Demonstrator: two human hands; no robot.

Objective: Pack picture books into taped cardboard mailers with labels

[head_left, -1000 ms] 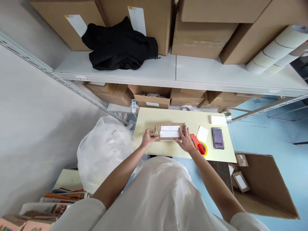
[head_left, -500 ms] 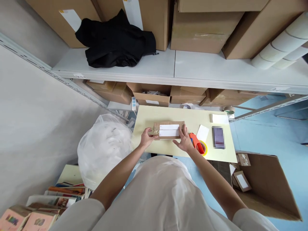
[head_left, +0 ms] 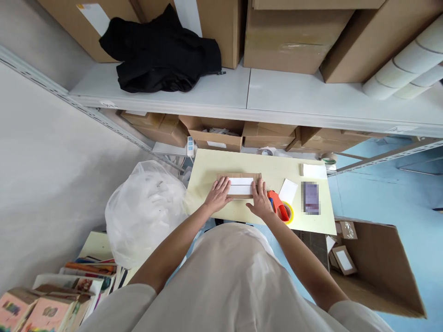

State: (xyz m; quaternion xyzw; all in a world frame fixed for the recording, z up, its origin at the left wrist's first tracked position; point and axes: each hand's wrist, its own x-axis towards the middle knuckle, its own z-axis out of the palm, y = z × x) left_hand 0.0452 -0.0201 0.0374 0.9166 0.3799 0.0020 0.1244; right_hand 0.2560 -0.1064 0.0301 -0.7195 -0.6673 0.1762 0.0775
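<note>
A small brown cardboard box (head_left: 238,175) lies on the pale yellow table (head_left: 207,161), with a white label (head_left: 241,186) along its top. My left hand (head_left: 218,194) rests flat on the box's left end, its fingers stretched over the label's edge. On the right end lies my right hand (head_left: 260,198), fingers extended and thumb held apart. Both hands press on the box without wrapping round it. Just right of my right hand is an orange tape dispenser (head_left: 278,205) with a yellow-edged tape roll (head_left: 288,213).
A white card (head_left: 288,191), a pixelated purple item (head_left: 310,198) and a white stack (head_left: 314,171) lie at the table's right. A stuffed translucent bag (head_left: 143,212) stands left. An open carton (head_left: 387,263) holding small boxes is at lower right. A shelf (head_left: 294,94) spans behind.
My left hand has moved from the box's left side onto its top, over the label's end. My right hand stays at the right end. The view has shifted slightly.
</note>
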